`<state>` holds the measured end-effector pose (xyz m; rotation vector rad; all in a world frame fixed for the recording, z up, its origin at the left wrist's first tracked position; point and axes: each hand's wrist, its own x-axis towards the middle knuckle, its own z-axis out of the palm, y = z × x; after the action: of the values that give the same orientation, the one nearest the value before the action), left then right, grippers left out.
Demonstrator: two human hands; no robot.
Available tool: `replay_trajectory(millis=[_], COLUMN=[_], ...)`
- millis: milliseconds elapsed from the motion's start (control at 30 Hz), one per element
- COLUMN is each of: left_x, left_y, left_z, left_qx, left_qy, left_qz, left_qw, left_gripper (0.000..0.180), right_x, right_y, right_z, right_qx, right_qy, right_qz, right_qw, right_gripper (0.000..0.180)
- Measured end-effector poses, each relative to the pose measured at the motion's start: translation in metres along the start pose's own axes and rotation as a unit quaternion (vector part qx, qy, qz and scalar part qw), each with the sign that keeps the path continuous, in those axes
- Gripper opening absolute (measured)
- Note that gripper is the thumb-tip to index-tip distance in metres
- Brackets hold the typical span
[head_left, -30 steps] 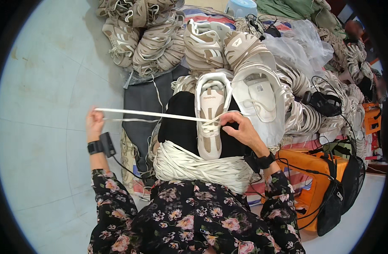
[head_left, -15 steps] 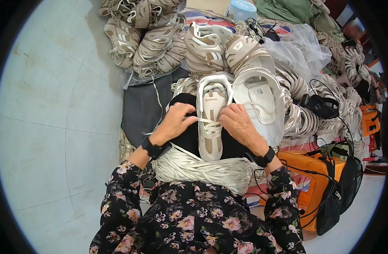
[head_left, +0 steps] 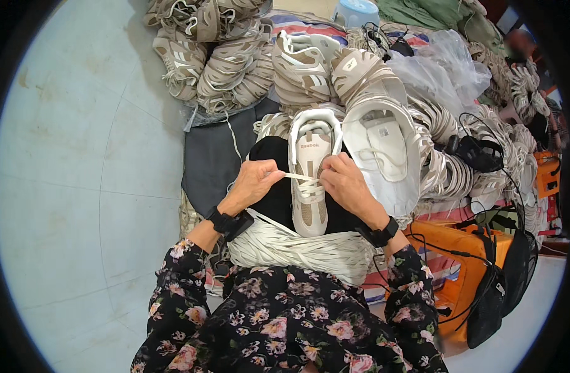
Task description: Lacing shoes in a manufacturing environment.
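In front of me a beige and white sneaker upper point(head_left: 310, 214) lies toe toward me on a dark cloth, its white lace crossing the lower eyelets. My left hand point(head_left: 257, 181) is closed in a pinch on the shoelace point(head_left: 293, 176), holding it taut out to the left of the tongue. On the right edge of the upper, my right hand point(head_left: 347, 186) has thumb and fingers pressed together at the eyelets where the lace runs; the fingertips partly hide what they grip. Across my lap lies a thick bundle of white laces point(head_left: 297, 250).
Stacks of nested shoe uppers point(head_left: 303, 74) stand beyond the work, with more piled at the far left point(head_left: 232, 68). A white shoe-shaped piece point(head_left: 387, 149) lies beside my right hand. An orange plastic stool point(head_left: 465, 261) with black cables and a mesh bag point(head_left: 505, 292) is at right.
My left hand has closed its fingers on the lace and drawn slightly left and down, so more lace shows stretched. My right hand has barely moved on the upper's right edge.
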<state>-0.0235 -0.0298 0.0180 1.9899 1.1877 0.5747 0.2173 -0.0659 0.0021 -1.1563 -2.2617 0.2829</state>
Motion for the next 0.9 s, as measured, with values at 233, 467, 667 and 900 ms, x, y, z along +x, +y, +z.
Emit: replay_trajectory(millis=[233, 467, 667, 900], left_x=[-0.004, -0.014, -0.017, -0.038], left_y=[-0.008, -0.010, -0.011, -0.032], left_z=[-0.010, -0.058, -0.060, -0.110], left_qx=[-0.053, -0.073, -0.013, -0.025], left_qy=[-0.040, -0.050, -0.053, -0.080], left_qz=[-0.013, -0.063, -0.057, -0.075], left_qw=[0.998, 0.994, 0.997, 0.994], left_gripper=[0.018, 0.017, 0.016, 0.016], right_x=[0.007, 0.012, 0.004, -0.016], right_y=[0.002, 0.035, -0.013, 0.058], right_z=[-0.020, -0.103, -0.116, -0.200], right_qx=[0.151, 0.109, -0.138, 0.192], right_qy=[-0.075, -0.193, -0.278, -0.248], right_qz=[0.046, 0.092, -0.026, 0.265], right_qw=[0.985, 0.971, 0.950, 0.912], right_gripper=[0.010, 0.029, 0.021, 0.011])
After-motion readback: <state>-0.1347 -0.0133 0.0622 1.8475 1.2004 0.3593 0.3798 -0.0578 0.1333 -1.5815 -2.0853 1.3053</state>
